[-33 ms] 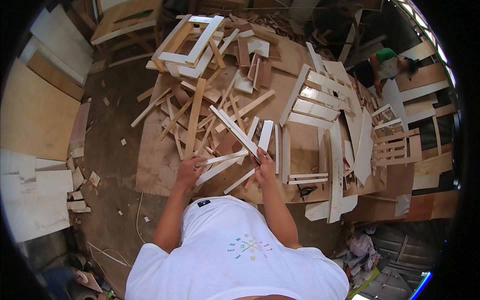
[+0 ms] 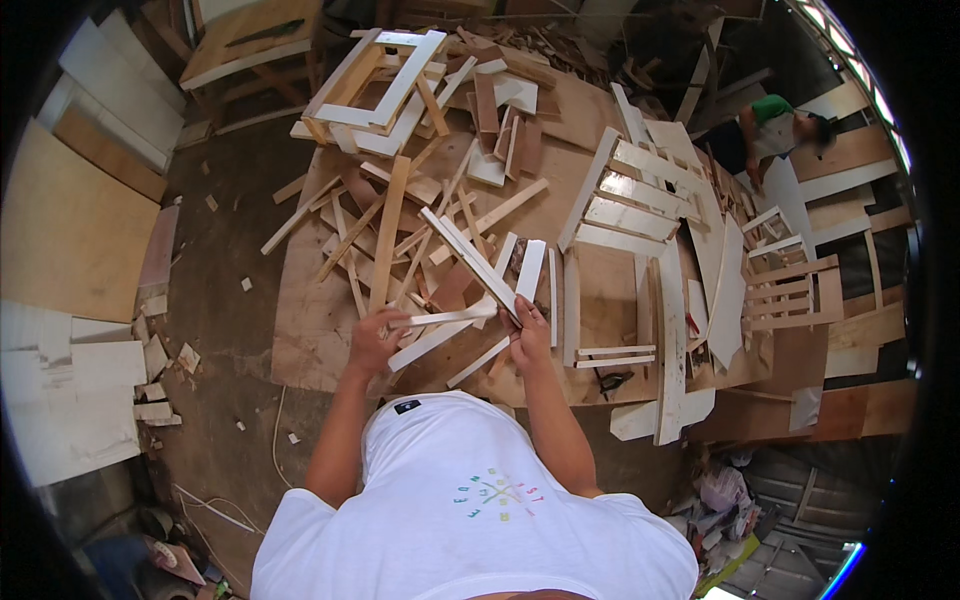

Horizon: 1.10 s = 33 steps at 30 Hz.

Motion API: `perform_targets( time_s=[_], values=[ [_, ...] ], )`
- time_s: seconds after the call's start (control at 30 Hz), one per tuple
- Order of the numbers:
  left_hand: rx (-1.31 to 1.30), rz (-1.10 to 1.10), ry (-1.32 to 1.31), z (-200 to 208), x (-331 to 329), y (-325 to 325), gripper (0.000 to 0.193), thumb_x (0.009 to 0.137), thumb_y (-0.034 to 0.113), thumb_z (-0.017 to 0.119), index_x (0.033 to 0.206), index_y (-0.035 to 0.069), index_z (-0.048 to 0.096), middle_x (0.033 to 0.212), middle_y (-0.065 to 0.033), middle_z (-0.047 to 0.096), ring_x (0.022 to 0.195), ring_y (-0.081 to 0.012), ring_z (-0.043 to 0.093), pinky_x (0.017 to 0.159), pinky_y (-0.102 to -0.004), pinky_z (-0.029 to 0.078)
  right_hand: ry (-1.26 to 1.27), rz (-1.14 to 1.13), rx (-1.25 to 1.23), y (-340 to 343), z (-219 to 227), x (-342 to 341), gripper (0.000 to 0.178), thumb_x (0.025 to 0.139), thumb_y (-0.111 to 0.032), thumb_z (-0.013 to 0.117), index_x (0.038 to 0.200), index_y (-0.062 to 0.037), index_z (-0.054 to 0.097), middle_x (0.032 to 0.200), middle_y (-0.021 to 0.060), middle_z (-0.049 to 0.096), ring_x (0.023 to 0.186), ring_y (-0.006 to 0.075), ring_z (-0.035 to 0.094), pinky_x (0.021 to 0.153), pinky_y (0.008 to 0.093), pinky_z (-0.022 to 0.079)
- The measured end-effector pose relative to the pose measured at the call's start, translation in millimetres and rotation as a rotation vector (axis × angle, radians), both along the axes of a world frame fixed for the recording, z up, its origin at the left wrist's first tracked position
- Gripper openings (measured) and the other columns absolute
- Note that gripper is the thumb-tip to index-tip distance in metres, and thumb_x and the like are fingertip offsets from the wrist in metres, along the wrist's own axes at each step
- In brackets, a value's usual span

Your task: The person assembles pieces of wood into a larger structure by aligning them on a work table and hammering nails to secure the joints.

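My left hand (image 2: pixel 374 340) is closed round the near end of a narrow white wooden strip (image 2: pixel 445 317). This strip slants toward the right, its far end close to my right hand, and looks slightly blurred. My right hand (image 2: pixel 528 333) grips the lower end of longer white wooden strips (image 2: pixel 468 254), which point up and to the left over the worktable; whether they are joined cannot be made out. Under my hands more white strips lie on the plywood tabletop (image 2: pixel 325 352), among them a loose white board (image 2: pixel 430 345).
Loose offcuts (image 2: pixel 385 235) pile up beyond my left hand. A white slatted frame (image 2: pixel 625 235) stands to the right, with dark pliers (image 2: pixel 613 381) near it. A small wooden frame (image 2: pixel 385 80) sits at the back. Another person (image 2: pixel 770 130) works at the far right.
The white strip in my left hand has shifted slightly and blurred, with small movement of that hand. My right hand and its strips stay almost where they were.
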<state>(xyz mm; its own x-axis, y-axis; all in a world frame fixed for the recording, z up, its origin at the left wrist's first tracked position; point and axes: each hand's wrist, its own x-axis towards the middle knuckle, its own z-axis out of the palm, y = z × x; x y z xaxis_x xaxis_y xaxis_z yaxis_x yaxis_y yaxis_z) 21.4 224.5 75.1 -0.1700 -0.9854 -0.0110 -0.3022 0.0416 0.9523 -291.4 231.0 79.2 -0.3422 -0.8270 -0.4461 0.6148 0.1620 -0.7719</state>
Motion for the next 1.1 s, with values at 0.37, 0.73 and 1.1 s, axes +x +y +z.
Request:
perform_targets(
  time_s=[0.37, 0.73, 1.1],
  values=[
    [0.123, -0.017, 0.501, 54.3, 26.3, -17.1, 0.036, 0.083, -0.017, 0.068, 0.113, 0.001, 0.073, 0.110, -0.0072, 0.070, 0.102, -0.0159, 0.068, 0.089, -0.0258, 0.059, 0.110, 0.124, 0.053, 25.5, 16.0, 1.0, 0.030, 0.095, -0.024, 0.074, 0.116, -0.0042, 0.067, 0.092, 0.0003, 0.070, 0.075, 0.0078, 0.065, 0.063, 0.0210, 0.051],
    [0.027, 0.002, 0.473, 62.9, 9.2, -14.3, 0.040, 0.083, -0.015, 0.068, 0.120, 0.000, 0.069, 0.116, -0.0086, 0.065, 0.106, -0.0175, 0.067, 0.090, -0.0269, 0.059, 0.128, 0.127, 0.017, 48.9, 35.5, 12.7, 0.031, 0.094, -0.020, 0.075, 0.115, 0.0016, 0.068, 0.103, 0.0049, 0.069, 0.088, 0.0091, 0.063, 0.076, 0.0234, 0.052],
    [0.115, 0.325, 0.866, 74.8, -39.1, -12.8, 0.041, 0.089, -0.006, 0.067, 0.127, -0.002, 0.052, 0.115, -0.0111, 0.061, 0.105, -0.0225, 0.068, 0.092, -0.0409, 0.063, 0.261, 0.098, -0.032, 53.6, 45.9, 33.6, 0.027, 0.094, -0.018, 0.075, 0.113, 0.0004, 0.069, 0.095, 0.0024, 0.067, 0.079, 0.0063, 0.060, 0.066, 0.0194, 0.049]
  ],
)
